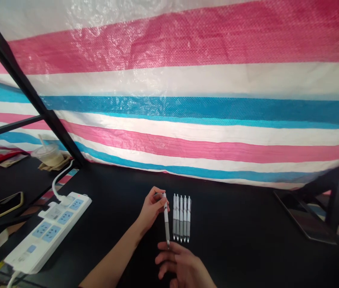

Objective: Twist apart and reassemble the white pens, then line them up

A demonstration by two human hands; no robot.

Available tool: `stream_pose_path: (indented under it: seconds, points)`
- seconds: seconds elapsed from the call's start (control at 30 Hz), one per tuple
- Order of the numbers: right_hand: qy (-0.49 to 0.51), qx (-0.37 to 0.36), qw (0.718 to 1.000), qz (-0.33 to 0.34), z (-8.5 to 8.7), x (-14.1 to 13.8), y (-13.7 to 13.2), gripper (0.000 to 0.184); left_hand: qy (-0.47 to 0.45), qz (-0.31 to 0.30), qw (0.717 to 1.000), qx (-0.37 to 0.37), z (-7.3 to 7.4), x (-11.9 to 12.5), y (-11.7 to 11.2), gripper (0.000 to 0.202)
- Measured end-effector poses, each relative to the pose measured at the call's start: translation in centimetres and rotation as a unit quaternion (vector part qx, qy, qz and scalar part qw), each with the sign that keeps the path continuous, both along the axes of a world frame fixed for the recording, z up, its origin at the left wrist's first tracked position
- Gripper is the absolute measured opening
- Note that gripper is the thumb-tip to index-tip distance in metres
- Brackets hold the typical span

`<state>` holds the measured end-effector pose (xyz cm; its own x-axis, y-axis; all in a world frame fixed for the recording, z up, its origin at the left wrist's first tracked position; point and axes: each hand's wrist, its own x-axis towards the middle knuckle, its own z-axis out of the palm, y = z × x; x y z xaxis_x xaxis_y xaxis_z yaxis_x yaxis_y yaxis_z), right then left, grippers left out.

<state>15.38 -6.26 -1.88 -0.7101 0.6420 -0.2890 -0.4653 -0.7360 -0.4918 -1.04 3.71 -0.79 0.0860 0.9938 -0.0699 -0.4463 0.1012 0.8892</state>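
Hands: from my remote view both are bare and in frame. The left hand (152,209) is closed around a pen (166,218), and the right hand (182,266) is open below it, with its fingers spread.

Held pen: white barrel, grey grip, tilted only slightly from the line of the row of pens (181,218), just left of that row. Its tip comes down to the right hand's fingers (172,249), but I cannot tell whether they touch.

Row of pens: five matching white-and-grey pens lie side by side and close together on the black tabletop (232,240), with their tips pointing toward me. Neither hand touches them.

Power strip: a white strip with blue socket faces (49,228) lies well left of the row of pens, with a white cable (58,184) plugged in.

Phone: a dark slab with a gold edge (0,208) lies farther left of the row of pens, past the power strip.

Tablet or phone: a dark slab (304,216) lies well right of the row of pens; I cannot tell which it is.

Cup: a plastic cup with a straw (48,156) stands far left of and beyond the row of pens.

Backdrop: a pink, white and blue striped tarp (169,80) hangs beyond the row of pens, behind a black metal frame (25,80).
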Motion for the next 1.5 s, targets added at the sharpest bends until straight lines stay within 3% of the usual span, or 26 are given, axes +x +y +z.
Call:
stream_pose_path:
  seconds: [0.2, 0.4, 0.5, 0.6, 0.67, 0.7, 0.77, 0.83, 0.9, 1.17, 1.33, 1.5]
  points:
    - [-0.038, 0.023, 0.999, 0.026, 0.4, -0.1, 0.0, 0.036, 0.085, 0.046, 0.995, 0.014, -0.4, -0.3, 0.8, 0.029]
    - [-0.045, 0.027, 0.998, 0.018, 0.8, -0.2, 0.0, 0.036, 0.220, 0.094, 0.970, 0.050, -1.0, -0.1, 1.1, 0.039]
    - [-0.048, 0.041, 0.998, 0.013, 1.1, -0.2, 0.0, 0.035, 0.264, 0.080, 0.960, 0.049, -1.2, 0.4, 0.7, 0.037]
    - [-0.084, 0.099, 0.991, -0.037, 1.5, 0.2, 0.2, 0.034, 0.289, 0.037, 0.956, 0.029, -1.0, 0.3, 0.3, 0.027]
    - [-0.182, 0.182, 0.960, -0.110, 1.6, 0.8, 0.4, 0.031, 0.296, -0.007, 0.955, 0.004, -0.7, 0.0, 0.2, 0.020]
    - [-0.254, 0.231, 0.926, -0.154, 1.7, 1.1, 0.5, 0.030, 0.297, -0.031, 0.954, -0.012, -0.6, -0.2, 0.1, 0.019]
    - [-0.399, 0.315, 0.828, -0.235, 1.5, 1.8, 0.8, 0.027, 0.294, -0.073, 0.952, -0.041, -0.4, -0.6, 0.1, 0.020]
    - [-0.498, 0.347, 0.743, -0.281, 1.1, 2.4, 1.0, 0.028, 0.289, -0.095, 0.951, -0.058, -0.2, -0.6, 0.0, 0.019]
    - [-0.545, 0.340, 0.709, -0.291, 0.5, 2.8, 1.1, 0.032, 0.287, -0.098, 0.951, -0.061, -0.3, -0.3, -0.2, 0.017]
    - [-0.561, 0.357, 0.675, -0.320, 0.0, 3.2, 1.4, 0.033, 0.287, -0.082, 0.954, -0.005, -0.6, 2.4, -1.6, 0.008]
    - [-0.573, 0.359, 0.661, -0.324, -0.5, 3.8, 1.8, 0.033, 0.291, -0.080, 0.953, 0.032, -0.7, 2.8, -2.1, 0.008]
    - [-0.526, 0.342, 0.689, -0.363, -1.4, 4.8, 2.3, 0.033, 0.289, -0.074, 0.952, 0.061, -1.0, 2.8, -2.2, 0.009]
